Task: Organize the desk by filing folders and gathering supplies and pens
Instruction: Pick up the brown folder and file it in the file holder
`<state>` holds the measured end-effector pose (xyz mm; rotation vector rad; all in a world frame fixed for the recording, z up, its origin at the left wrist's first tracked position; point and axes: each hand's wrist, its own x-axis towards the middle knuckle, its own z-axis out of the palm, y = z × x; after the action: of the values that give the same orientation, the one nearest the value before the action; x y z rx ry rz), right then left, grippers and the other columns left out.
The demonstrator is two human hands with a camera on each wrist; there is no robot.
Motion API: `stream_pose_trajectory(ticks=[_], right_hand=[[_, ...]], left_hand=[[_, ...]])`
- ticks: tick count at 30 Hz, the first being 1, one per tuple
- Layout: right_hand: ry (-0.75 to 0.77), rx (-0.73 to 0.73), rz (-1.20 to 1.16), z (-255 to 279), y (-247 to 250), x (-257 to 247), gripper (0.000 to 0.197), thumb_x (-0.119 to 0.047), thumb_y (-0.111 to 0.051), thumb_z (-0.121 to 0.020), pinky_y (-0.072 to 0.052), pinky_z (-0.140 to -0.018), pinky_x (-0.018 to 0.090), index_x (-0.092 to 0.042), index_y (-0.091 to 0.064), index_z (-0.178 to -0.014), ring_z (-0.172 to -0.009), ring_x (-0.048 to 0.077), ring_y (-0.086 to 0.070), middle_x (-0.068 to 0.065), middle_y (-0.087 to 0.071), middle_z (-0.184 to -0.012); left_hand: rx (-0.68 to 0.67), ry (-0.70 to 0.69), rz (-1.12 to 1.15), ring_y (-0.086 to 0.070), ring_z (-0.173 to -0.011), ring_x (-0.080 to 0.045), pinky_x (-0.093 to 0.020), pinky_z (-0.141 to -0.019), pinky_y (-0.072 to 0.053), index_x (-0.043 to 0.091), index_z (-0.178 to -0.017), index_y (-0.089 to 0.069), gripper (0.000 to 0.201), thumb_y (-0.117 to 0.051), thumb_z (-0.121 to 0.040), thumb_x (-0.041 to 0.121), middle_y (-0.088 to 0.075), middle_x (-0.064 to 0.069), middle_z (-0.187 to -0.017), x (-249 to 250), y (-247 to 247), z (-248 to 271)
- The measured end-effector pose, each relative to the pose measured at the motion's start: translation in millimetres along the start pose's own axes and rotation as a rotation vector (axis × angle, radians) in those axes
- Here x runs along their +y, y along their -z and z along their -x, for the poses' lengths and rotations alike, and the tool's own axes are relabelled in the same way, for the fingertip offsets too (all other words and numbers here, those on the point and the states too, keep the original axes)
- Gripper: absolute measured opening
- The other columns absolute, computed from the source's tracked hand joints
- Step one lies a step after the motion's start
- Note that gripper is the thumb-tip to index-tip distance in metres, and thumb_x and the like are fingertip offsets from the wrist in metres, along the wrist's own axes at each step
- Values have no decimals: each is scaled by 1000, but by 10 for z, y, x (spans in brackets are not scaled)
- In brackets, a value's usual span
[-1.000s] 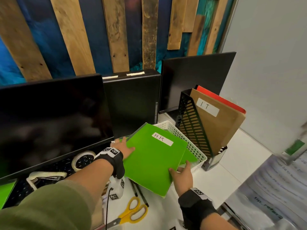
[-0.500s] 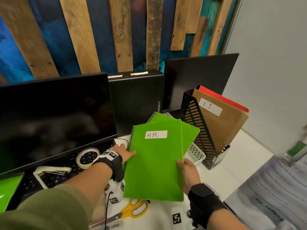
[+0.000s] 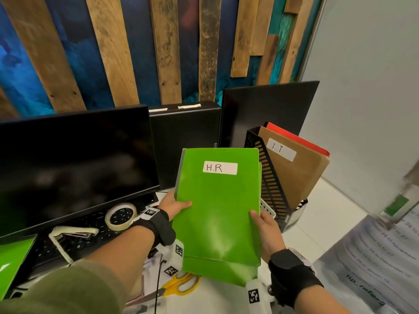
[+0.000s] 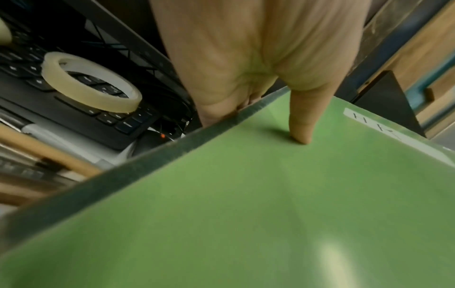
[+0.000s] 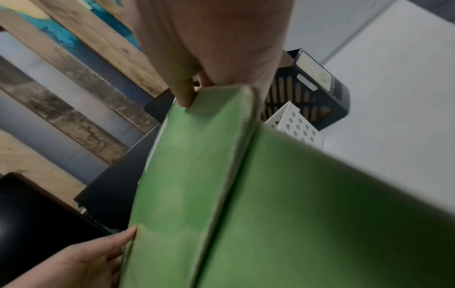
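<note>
I hold two stacked green folders (image 3: 217, 214) upright above the desk; the front one bears a white "H.R" label (image 3: 220, 168). My left hand (image 3: 175, 205) grips their left edge, thumb on the front cover (image 4: 301, 134). My right hand (image 3: 263, 225) grips the right edge, thumb on the front (image 5: 184, 97). The second folder (image 5: 332, 214) sticks out behind and below the first. To the right stands a black file holder (image 3: 267, 177) with a brown "I.T" folder (image 3: 294, 175) and a red one (image 3: 297, 138).
A white perforated basket (image 3: 267, 209) sits behind the folders beside the holder. A tape roll (image 3: 121, 216) and a stapler (image 3: 72, 232) lie on the black keyboard (image 3: 74, 243). Yellow scissors (image 3: 181, 285) lie below. Monitors (image 3: 74, 164) stand behind. Another green folder (image 3: 11, 259) lies at the far left.
Both hands have lifted the green folders off the white basket and turned them from a slanted lie to upright, squared together, facing me.
</note>
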<state>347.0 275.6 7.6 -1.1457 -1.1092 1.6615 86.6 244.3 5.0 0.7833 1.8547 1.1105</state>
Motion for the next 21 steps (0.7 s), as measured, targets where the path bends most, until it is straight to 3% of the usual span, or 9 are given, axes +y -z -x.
stream_pose_trajectory(ticks=[3,7,9,12,15,18,21], right_hand=[[-58,-87,-18,28,42,-138,19,-1,-52,-91,-53,-84,45,-11,-63,-105,-87,29,-67,13,-70,-101],[-121,-133,-38,41,173,-236,20,1,-53,-90,-52,-86,46,-9,-62,-106,-91,31,-64,15,-68,-103],[-107,-160,-70,38,238,-275,24,2,-51,-91,-56,-80,41,-11,-60,-109,-91,28,-65,12,-68,-106],[-78,-186,-117,32,349,-345,28,2,-50,-92,-57,-80,40,-13,-59,-113,-96,29,-66,11,-68,-111],[-55,-191,-128,21,463,-416,33,5,-50,-90,-54,-87,45,-12,-58,-117,-100,32,-66,13,-68,-114],[-24,-202,-135,18,570,-521,35,9,-50,-88,-58,-78,41,-11,-59,-116,-89,28,-69,14,-69,-110],[27,-175,-150,6,689,-687,35,9,-50,-87,-57,-77,40,-10,-58,-115,-88,28,-68,13,-68,-110]], left_hand=[[53,-96,-15,-59,-104,-30,-36,-89,-48,1,-126,-44,55,-71,-77,-2,-59,-18,-115,123,-84,69],[100,-202,-79,-57,-98,-24,-31,-84,-46,1,-122,-45,55,-72,-74,-4,-57,-13,-107,280,-160,157],[110,-250,-87,-56,-99,-23,-32,-88,-46,2,-122,-47,51,-72,-77,2,-57,-11,-108,322,-213,182],[90,-200,-130,-58,-105,-27,-31,-89,-45,5,-117,-53,39,-67,-85,22,-59,-12,-107,355,-311,197],[87,-160,-207,-51,-87,-22,-25,-73,-37,10,-90,-56,19,-64,-87,26,-54,-5,-83,378,-401,245],[122,-184,-219,-44,-70,-18,-26,-55,-32,17,-68,-40,32,-65,-87,25,-41,0,-67,438,-507,277],[145,-251,-160,-49,-73,-18,-27,-63,-37,9,-80,-50,21,-65,-86,22,-49,-4,-77,596,-660,341]])
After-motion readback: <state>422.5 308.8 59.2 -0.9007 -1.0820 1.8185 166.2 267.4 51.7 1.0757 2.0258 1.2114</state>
